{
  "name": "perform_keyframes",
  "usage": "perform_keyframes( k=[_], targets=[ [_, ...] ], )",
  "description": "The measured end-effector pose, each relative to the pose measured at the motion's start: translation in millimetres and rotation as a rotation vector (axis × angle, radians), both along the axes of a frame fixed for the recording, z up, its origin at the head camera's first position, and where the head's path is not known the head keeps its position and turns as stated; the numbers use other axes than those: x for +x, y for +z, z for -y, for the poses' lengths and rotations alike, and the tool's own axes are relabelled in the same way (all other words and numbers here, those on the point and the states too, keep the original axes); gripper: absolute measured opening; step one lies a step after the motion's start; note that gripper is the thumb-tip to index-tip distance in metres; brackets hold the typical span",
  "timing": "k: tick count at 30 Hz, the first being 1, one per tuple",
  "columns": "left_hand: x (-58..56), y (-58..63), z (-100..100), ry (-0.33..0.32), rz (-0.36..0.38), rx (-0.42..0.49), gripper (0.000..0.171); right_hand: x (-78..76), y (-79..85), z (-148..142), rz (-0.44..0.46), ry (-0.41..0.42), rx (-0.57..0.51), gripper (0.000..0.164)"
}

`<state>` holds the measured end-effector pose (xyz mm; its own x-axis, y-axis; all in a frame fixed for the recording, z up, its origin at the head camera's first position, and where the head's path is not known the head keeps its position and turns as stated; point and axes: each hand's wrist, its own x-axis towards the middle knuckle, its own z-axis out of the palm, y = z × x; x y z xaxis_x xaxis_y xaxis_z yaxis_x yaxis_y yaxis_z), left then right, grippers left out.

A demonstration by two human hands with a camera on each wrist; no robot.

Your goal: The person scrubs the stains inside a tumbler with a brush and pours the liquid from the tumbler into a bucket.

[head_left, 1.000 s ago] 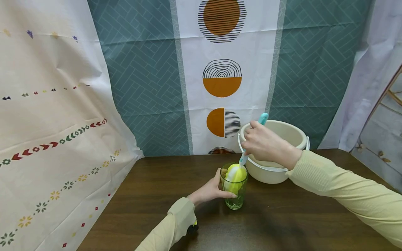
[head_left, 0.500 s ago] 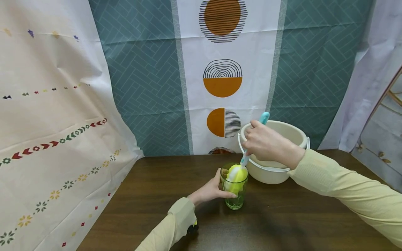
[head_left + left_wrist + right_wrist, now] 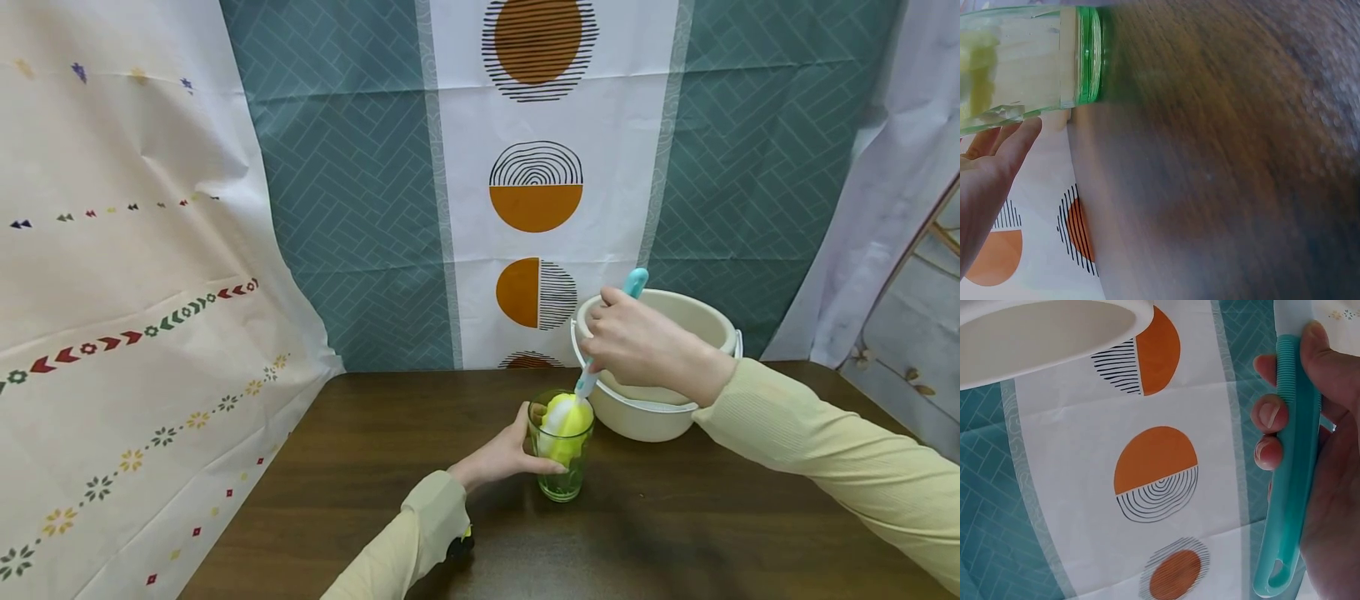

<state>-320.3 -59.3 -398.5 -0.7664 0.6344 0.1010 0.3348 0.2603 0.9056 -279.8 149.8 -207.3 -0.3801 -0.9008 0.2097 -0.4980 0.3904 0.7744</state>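
A green-tinted drinking glass (image 3: pixel 561 483) stands upright on the brown table, and my left hand (image 3: pixel 510 454) grips its side, thumb toward the front. Inside the glass sits the yellow and white sponge head (image 3: pixel 567 417) of a bottle brush. My right hand (image 3: pixel 637 343) holds the brush's turquoise handle (image 3: pixel 1294 456) from above, fingers wrapped round it, with the handle leaning up to the right. In the left wrist view the glass base (image 3: pixel 1088 56) meets the tabletop, and the left hand's fingers (image 3: pixel 1019 140) lie along the glass wall.
Behind the right hand stands a cream bucket (image 3: pixel 637 425) with a white carrying handle. The brown table (image 3: pixel 390 450) reaches back to a patterned teal and white cloth (image 3: pixel 360 208). A cream embroidered cloth (image 3: pixel 135 317) hangs along the left side.
The right hand and brush have shifted very slightly, with the sponge head staying inside the glass. The left hand keeps its hold, and the head view has turned a little to the left.
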Motion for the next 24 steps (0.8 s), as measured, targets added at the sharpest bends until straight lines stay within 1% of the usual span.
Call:
perform_keyframes(
  k=[7, 13, 16, 21, 24],
  targets=[
    [0.1, -0.1, 0.1, 0.014, -0.009, -0.007, 0.075, -0.6, 1.6, 1.7, -0.010, 0.002, -0.028, 0.033],
    [0.0, 0.0, 0.0, 0.011, -0.013, 0.007, 0.074, -0.1, 4.7, 1.4, -0.039, 0.005, -0.049, 0.030],
    [0.4, 0.5, 0.1, 0.016, -0.006, 0.004, 0.077, -0.1, 5.8, 0.6, -0.049, 0.002, -0.051, 0.029],
    [1.6, 1.2, 0.5, 0.044, 0.006, -0.028, 0.086, -0.3, 5.7, -1.1, -0.045, -0.008, -0.046, 0.028],
    [1.6, 1.2, 0.3, 0.047, 0.011, -0.033, 0.086, -0.2, 5.4, -2.5, -0.048, -0.007, -0.049, 0.029]
  ],
)
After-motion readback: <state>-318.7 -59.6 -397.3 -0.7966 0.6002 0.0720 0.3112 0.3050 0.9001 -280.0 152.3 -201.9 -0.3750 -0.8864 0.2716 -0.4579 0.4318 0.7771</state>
